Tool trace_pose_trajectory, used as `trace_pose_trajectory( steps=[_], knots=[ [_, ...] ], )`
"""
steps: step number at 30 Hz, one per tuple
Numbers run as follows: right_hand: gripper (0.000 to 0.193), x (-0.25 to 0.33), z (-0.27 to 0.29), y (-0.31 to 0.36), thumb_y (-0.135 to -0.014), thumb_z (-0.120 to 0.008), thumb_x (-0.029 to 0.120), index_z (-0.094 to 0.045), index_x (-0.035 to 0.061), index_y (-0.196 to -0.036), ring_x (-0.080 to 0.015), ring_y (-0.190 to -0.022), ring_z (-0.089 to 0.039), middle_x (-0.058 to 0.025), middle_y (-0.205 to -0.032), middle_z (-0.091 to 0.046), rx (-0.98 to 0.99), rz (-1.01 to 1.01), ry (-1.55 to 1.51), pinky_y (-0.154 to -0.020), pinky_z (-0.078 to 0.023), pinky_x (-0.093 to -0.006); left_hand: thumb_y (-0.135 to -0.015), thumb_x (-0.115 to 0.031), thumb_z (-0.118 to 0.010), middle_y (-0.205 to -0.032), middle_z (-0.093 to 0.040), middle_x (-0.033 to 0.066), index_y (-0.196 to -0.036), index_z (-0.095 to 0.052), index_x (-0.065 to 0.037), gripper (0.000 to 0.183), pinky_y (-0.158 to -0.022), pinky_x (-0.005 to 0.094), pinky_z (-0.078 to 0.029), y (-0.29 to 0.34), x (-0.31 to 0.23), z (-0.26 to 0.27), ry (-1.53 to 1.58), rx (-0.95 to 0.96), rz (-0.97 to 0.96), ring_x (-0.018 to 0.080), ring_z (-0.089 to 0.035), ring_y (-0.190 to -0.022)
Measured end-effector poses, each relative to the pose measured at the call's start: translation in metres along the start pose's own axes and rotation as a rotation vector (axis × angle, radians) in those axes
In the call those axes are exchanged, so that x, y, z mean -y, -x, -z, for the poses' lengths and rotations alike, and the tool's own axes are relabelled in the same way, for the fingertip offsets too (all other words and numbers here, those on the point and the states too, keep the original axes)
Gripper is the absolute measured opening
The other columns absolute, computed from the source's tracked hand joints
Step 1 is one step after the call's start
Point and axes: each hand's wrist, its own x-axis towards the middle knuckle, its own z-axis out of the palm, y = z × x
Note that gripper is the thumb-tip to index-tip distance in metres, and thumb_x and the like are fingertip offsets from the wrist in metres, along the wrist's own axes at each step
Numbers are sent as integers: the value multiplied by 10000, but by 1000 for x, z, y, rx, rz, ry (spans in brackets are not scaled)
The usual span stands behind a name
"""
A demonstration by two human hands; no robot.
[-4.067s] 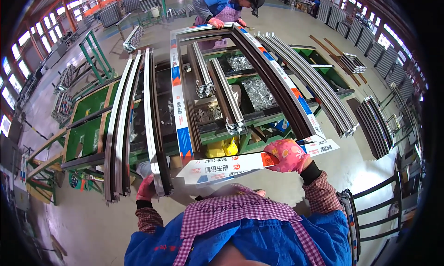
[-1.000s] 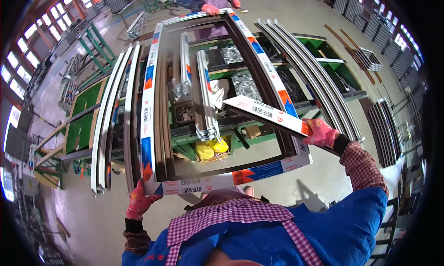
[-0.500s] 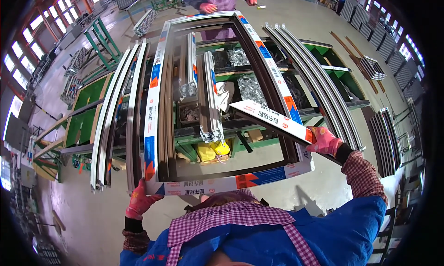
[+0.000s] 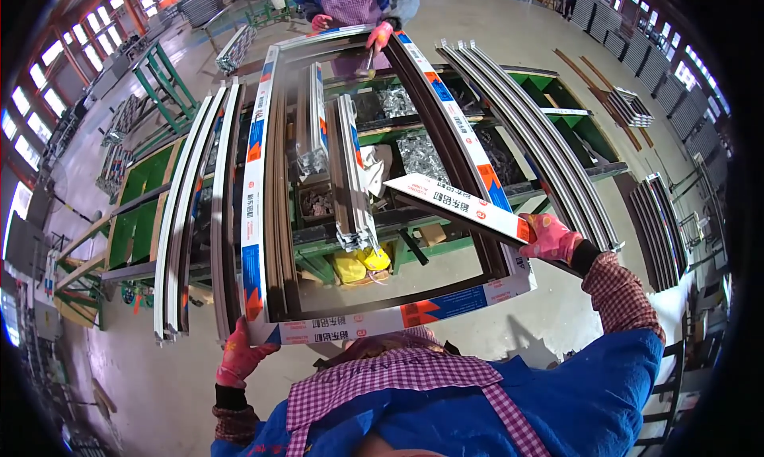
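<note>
A large rectangular window frame [image 4: 382, 320], wrapped in white, orange and blue film, lies over the workbench in front of me. My left hand [image 4: 243, 357], in a pink glove, is closed on its near left corner. In my pink-gloved right hand [image 4: 551, 238] is a short profile piece [image 4: 458, 205] with a slanted end. It slopes across the frame's right side, its pointed end over the opening; whether it touches the frame I cannot tell. Inside the opening, several film-wrapped profiles [image 4: 350, 175] lie lengthwise on the bench.
Across the bench, a co-worker's gloved hand [image 4: 380, 37] holds a small brush-like tool [image 4: 368, 66] at the frame's far bar. Long profiles flank the frame at left [image 4: 179, 218] and right [image 4: 533, 139]. Green bins [image 4: 135, 218] line the bench; a yellow bag [image 4: 350, 266] sits below.
The co-worker's tool hand has come in from the right to the frame's far bar. My hands keep their grips, and the profile piece stays nearly in place; the whole view has shifted slightly.
</note>
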Motion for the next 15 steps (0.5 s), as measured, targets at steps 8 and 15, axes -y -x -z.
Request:
trace_pose_trajectory(
  steps=[8, 15],
  knots=[
    [632, 0, -1, -1, -614, -740, 229, -549, 3, -1172, -307, -906, -628, -195, -949, -653, -13, -17, 14, -834, -484, -360, -635, -228, -862, -1159, -604, 171, -1340, -365, 33, 902, -917, 361, -469, -1, -7, 3, 42, 32, 15, 266, -591, -1073],
    [607, -6, -5, -2, -612, -738, 232, -554, 9, -1145, -310, -893, -630, -188, -927, -655, -46, -23, 46, -820, -483, -365, -650, -262, -849, -1178, -594, 173, -1330, -376, 39, 882, -920, 366, -460, 2, -27, 8, 58, 37, 59, 273, -581, -1100]
  ],
)
